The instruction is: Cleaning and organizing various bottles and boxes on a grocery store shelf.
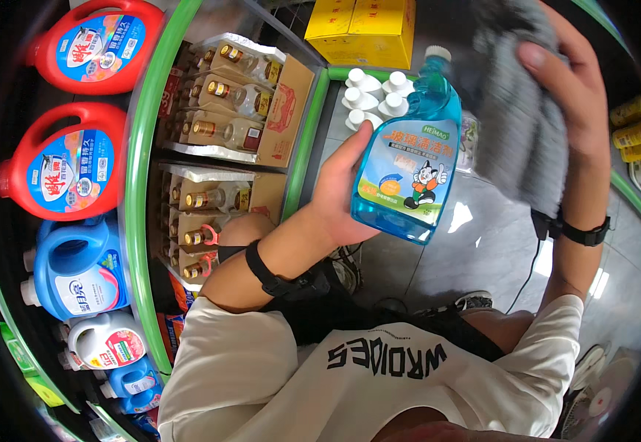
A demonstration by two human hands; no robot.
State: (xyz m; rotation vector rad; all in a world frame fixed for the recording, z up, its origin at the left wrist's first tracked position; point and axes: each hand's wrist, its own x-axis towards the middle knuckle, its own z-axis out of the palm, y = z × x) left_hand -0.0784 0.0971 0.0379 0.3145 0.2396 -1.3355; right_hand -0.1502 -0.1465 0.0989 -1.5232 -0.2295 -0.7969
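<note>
My left hand (340,190) grips a clear plastic bottle of blue glass cleaner (409,171) by its side, thumb along the edge. The bottle leans slightly to the right, with its printed label facing up at me and a white ribbed cap (437,53) on its neck. In my right hand (569,83) is a grey cloth (519,121), bunched under the thumb and hanging down beside the bottle. Cloth and bottle look apart. The cloth's upper end is blurred. Black straps circle both my forearms.
Left, green-edged shelves (146,193) hold red detergent jugs (72,160) and blue jugs (85,271). Cartons of glass bottles (232,105) stand beside them. Ahead are several white-capped bottles (362,99) and a yellow box (362,33). A black cable (525,282) hangs at right; a fan (591,403) stands lower right.
</note>
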